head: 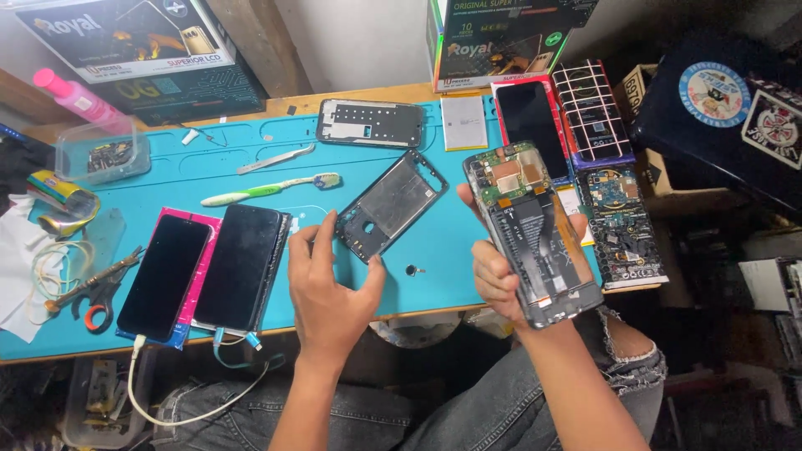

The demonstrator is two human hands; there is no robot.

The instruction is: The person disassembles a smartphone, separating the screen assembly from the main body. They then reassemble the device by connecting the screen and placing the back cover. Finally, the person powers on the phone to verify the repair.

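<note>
My right hand (pixel 497 271) holds an opened phone (pixel 535 230) with its back removed, so the circuit board, battery and flex cable show. My left hand (pixel 330 280) rests on the blue work mat (pixel 251 171), fingers spread, with the thumb and fingertips touching the lower end of a dark phone mid-frame (pixel 393 205) that lies tilted on the mat. A small round part (pixel 411 270) lies just right of that hand.
Two dark phones (pixel 242 267) lie at the left on cables, beside scissors (pixel 96 292). Tweezers (pixel 276 159) and a green toothbrush (pixel 271 188) are farther back, near another frame (pixel 370 123), a battery (pixel 464 122) and more phones (pixel 533 117) at right. Boxes stand behind.
</note>
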